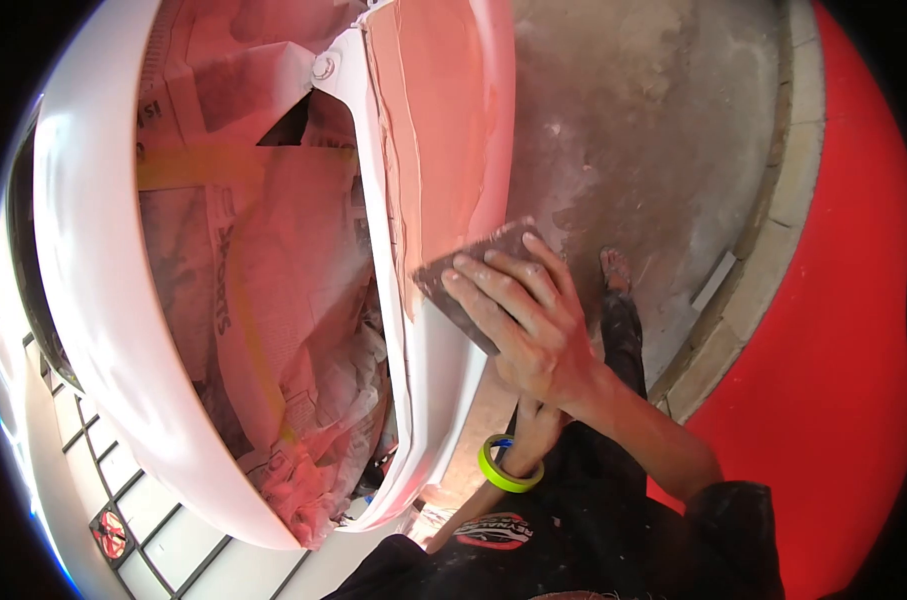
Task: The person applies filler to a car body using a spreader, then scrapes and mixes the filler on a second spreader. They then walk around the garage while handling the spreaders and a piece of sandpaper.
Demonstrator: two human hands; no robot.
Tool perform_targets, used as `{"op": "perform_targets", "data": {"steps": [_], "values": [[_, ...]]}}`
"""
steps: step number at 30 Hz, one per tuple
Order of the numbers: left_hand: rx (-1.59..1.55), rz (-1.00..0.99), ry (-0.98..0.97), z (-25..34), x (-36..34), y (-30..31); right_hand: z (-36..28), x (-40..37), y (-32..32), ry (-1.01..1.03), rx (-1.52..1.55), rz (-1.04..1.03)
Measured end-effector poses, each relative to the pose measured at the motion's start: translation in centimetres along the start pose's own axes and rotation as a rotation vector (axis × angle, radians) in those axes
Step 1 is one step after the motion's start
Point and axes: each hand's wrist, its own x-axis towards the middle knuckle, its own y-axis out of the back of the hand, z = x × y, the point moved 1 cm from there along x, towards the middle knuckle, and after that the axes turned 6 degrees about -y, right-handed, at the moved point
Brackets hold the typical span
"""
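My right hand [533, 320] presses a dark square piece of sandpaper [453, 290] with a worn edge onto a white car body panel [438, 350]. Its fingers lie across the top of the sheet. Under the sheet's upper edge, a peach-coloured filler patch [438, 130] runs up the panel. My left hand [538, 425] is mostly hidden behind my right wrist, so its fingers do not show. Around the left wrist sits a bright yellow-green ring [488, 465] with blue inside, which looks like a tape roll.
Newspaper [263, 270] with pinkish overspray covers the opening left of the panel. A curved white panel [93, 220] stands beyond it. On the right are the concrete floor [653, 120], a block kerb [763, 270] and a large red surface [823, 400]. My foot [615, 268] is on the concrete.
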Motion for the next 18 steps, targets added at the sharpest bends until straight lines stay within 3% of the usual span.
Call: {"op": "perform_targets", "data": {"steps": [3, 5, 8, 9, 14, 18], "values": [[0.056, -0.084, -0.048, 0.3, 0.6, 0.8, 0.6, -0.1, 3.6, 0.004, 0.091, -0.166], [0.046, -0.056, -0.011, 2.9, 0.6, -0.6, 2.3, 0.3, 6.3, -0.038, 0.091, -0.109], [-0.076, -0.004, -0.116, 4.8, 1.4, -1.8, 4.4, 0.2, 9.5, -0.153, 0.233, -0.061], [-0.184, 0.068, -0.09, 6.2, 1.8, -3.2, 4.7, 0.0, 10.4, -0.201, 0.307, -0.059], [-0.735, -0.105, 0.105, 12.3, 4.8, -5.9, 2.2, -2.7, 13.8, -0.066, 0.273, -0.32], [-0.871, -0.226, 0.163, 14.8, 3.6, -5.9, 4.7, -2.7, 15.7, -0.06, 0.081, -0.366]]}}
